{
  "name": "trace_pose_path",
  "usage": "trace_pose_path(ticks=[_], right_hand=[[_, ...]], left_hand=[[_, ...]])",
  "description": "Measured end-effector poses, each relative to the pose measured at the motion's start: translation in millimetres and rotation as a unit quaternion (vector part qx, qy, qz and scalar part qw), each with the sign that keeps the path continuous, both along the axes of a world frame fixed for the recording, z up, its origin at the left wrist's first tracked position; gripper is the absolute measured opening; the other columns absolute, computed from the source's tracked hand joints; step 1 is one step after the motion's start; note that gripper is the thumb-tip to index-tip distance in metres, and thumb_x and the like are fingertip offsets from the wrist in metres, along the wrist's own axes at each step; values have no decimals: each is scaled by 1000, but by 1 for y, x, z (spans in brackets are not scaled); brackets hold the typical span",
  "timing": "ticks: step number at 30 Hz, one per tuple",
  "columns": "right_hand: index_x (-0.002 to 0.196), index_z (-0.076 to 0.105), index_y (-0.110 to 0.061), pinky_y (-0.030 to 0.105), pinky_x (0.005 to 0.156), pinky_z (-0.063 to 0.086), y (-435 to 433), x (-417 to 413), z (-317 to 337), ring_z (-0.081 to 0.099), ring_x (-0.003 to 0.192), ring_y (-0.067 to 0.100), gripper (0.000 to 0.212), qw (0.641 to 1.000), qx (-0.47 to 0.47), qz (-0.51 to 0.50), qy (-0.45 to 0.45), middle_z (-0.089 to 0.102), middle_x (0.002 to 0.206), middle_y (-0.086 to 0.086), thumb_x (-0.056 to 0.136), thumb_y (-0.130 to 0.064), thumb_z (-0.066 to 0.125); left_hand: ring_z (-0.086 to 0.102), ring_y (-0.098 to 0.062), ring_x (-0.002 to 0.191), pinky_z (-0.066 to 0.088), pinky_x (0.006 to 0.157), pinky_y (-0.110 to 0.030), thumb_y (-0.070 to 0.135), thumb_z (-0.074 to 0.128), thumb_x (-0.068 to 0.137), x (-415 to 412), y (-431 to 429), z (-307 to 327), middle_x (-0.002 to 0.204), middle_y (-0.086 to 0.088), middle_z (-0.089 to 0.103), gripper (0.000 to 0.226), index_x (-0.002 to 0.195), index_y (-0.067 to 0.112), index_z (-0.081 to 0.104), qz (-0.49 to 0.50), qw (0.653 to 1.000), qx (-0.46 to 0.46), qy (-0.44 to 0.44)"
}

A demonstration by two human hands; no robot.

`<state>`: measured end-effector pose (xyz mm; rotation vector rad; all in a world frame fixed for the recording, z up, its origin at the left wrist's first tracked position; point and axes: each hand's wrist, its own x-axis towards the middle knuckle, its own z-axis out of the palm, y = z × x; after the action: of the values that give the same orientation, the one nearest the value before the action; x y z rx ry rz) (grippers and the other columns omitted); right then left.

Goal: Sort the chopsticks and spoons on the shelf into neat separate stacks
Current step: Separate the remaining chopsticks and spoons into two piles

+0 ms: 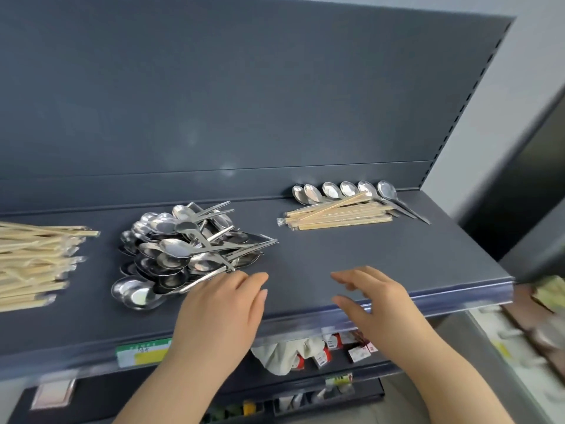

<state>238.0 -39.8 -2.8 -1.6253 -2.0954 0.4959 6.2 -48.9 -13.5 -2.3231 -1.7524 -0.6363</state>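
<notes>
sorting looks partly done, my read; shelf holds three groups; chopstick pile far left, fanned and loose, not squared up; spoon heap just right of it, all spoons but jumbled, handles sticking out every way, so separate but not neat; back right is the mixed bit: spoon row lined up along the back wall w/ a chopstick bundle lying across the handles, touching them; that group needs splitting, then heap and pile need tidying; guess under half done.

left hand flat over the shelf front, fingers straight and empty, tips right at the near edge of the spoon heap by a handle; right hand hovers over bare shelf near the front edge, fingers loosely spread, holding nothing; well short of the bundle.

hard to see: chopstick pile cut off by left frame edge, so full size unknown; most row handles hidden under the bundle; can't tell if left fingertips touch the handle or just hover; whole frame motion-blurred, esp. edges; price tag unreadable; lower-shelf goods partly hidden by hands, too blurry to id.
</notes>
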Motion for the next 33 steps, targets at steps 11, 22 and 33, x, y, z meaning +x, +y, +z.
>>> trace_pose_path(ticks=[11,22,33], right_hand=[[122,56,-36,3,75,35,72,20,6,48,96,-11,34,1000,14,1,21,45,100,-35,88,-36,59],[110,66,-24,3,72,36,138,97,-18,55,88,-3,24,994,36,-91,56,56,100,-21,86,-19,64],[121,58,-23,41,91,41,250,131,-64,46,115,30,33,985,17,100,-142,51,125,-1,88,-20,56]], left_hand=[[64,-17,64,49,54,-31,35,39,85,15,79,8,73,10,65,37,96,23,72,3,1000,21,-8],[61,-16,60,47,49,-31,36,37,83,72,147,-1,71,13,64,35,90,27,70,-42,998,-12,45],[68,-19,76,55,63,-34,14,84,60,151,181,-26,91,7,70,38,96,20,73,65,995,-69,28]])
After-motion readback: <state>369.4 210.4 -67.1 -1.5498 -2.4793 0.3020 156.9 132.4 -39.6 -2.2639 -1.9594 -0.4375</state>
